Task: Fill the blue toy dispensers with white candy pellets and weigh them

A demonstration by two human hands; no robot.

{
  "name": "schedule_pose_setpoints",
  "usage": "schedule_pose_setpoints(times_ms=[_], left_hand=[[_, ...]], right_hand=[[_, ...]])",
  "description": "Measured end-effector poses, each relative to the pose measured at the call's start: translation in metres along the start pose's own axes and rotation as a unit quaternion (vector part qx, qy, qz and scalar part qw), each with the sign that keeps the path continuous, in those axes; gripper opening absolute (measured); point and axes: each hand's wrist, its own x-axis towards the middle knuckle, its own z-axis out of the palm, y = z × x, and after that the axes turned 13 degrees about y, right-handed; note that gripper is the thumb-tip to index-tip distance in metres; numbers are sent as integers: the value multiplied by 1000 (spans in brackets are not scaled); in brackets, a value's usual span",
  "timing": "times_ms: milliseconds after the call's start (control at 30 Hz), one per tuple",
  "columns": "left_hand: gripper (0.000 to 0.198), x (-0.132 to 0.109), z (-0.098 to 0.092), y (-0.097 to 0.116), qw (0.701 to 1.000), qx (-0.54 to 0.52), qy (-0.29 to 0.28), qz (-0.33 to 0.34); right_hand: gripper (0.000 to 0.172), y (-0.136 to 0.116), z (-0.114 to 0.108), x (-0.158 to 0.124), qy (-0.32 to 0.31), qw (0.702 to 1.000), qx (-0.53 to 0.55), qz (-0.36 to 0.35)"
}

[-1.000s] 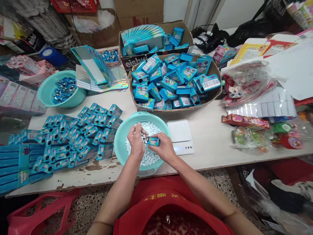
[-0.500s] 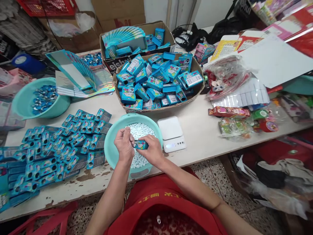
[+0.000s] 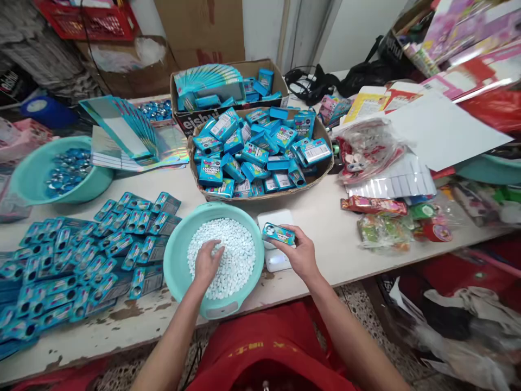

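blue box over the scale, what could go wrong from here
1. The right hand holds the small blue box just above the white scale. If its flap is open, which I cannot tell, pellets might spill out.
2. The teal bowl sits right at the front edge of the table, with the left hand down in the white pellets. A hard push could tip it or flick pellets over the edge.
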Motion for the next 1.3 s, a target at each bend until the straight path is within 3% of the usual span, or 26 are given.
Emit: schedule_pose_setpoints(times_ms=[133,267,333,433,500,600,700,767,833,900,967,1067,1133,1233,1300], left_hand=[[28,16,4,30,986,36,111,121],[39,76,11,81,955,104,180,214],[49,112,19,100,947,183,174,200],[67,155,36,115,937,297,118,140],[73,173,44,121,933,330,82,114],[64,180,39,126,946,301,77,94],[53,162,12,124,971,195,128,52],[50,132,-8,117,987,82,136,37],[47,86,-23,108,994,-53,81,49],[47,29,-27,99,987,-131,7,89],[50,-26,-25,90,979,-110,-51,165],[58,-73,-21,70,957,-82,-157,230],[57,-72,-19,49,967,-71,-163,184],[47,-34,-6,14,992,14,-71,107],[49,-7,14,0,989,88,-58,103]], right_hand=[[41,30,-4,31,41,998,-43,-29],[42,56,0,44,46,996,-62,-32],[50,61,-2,45,44,995,-71,-49],[60,60,-13,43,65,989,-94,-94],[54,55,-26,41,77,988,-97,-92],[42,44,-49,38,100,988,-89,-72],[35,26,-61,31,139,985,-80,-70],[32,13,-56,21,141,986,-58,-64],[34,3,-40,6,94,995,-3,-27],[48,-3,-16,-12,0,994,96,60],[63,-5,8,-32,-77,962,199,172],[66,-1,27,-55,-75,919,258,289],[63,3,25,-66,-66,910,253,323],[59,8,12,-80,-131,904,227,339],[58,13,6,-91,-182,901,199,340]])
